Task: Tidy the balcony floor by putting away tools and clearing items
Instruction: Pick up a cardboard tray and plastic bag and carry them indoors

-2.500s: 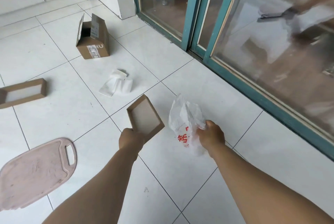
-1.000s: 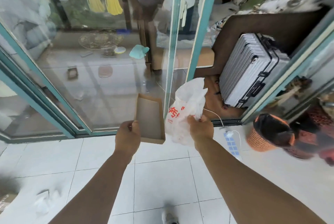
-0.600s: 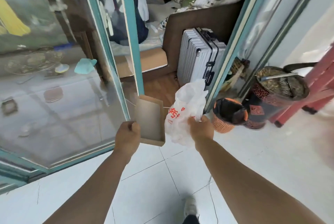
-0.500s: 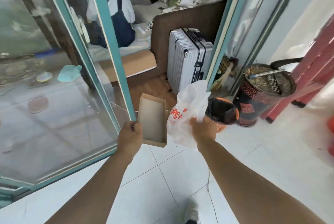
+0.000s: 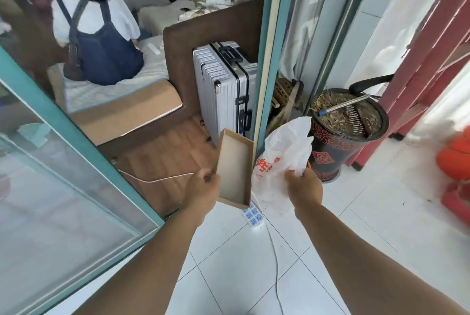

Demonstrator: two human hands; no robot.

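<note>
My left hand (image 5: 202, 191) grips the near left edge of a shallow brown cardboard box lid (image 5: 235, 168), held upright with its open side facing me. My right hand (image 5: 304, 187) holds a crumpled white plastic bag with red print (image 5: 283, 159), bunched at its lower right. Box lid and bag hang side by side above the white tile floor, just in front of the open sliding door. The orange basket seen earlier is almost wholly hidden behind the bag.
A black and red bin (image 5: 343, 134) full of dry debris and a metal tool stands right of the bag. A white power strip (image 5: 253, 215) with its cord lies on the tiles below my hands. A silver suitcase (image 5: 225, 88) stands inside the doorway. Teal door frame (image 5: 76, 136) at left.
I have turned from the floor with the boxes toward the doorway and moved closer. Both hands keep their hold on the box lid and the bag. The bag now covers the orange basket.
</note>
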